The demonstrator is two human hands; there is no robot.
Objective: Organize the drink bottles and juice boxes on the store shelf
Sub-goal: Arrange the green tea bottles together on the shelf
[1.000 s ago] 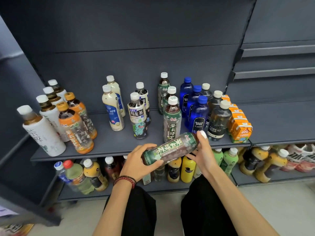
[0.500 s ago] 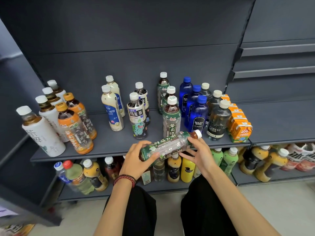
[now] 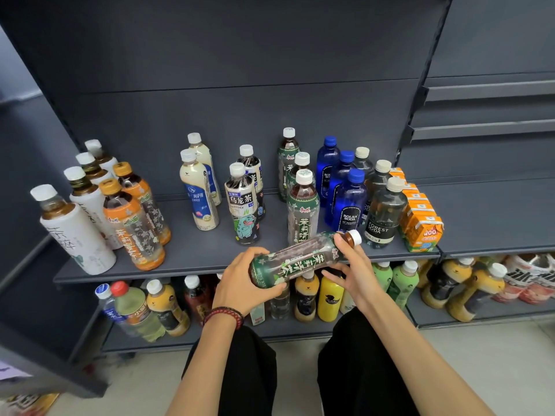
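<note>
Now, at lower centre, the left hand (image 3: 243, 283) is gripping the base of the green tea bottle (image 3: 297, 259), the right hand (image 3: 357, 265) curling round its neck. They have been rolling it label-up, probably before standing it beside the matching row (image 3: 303, 211) on the shelf (image 3: 195, 259).

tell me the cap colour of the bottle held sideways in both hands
White. The cap on the green-label bottle shows best in the head view.
</note>
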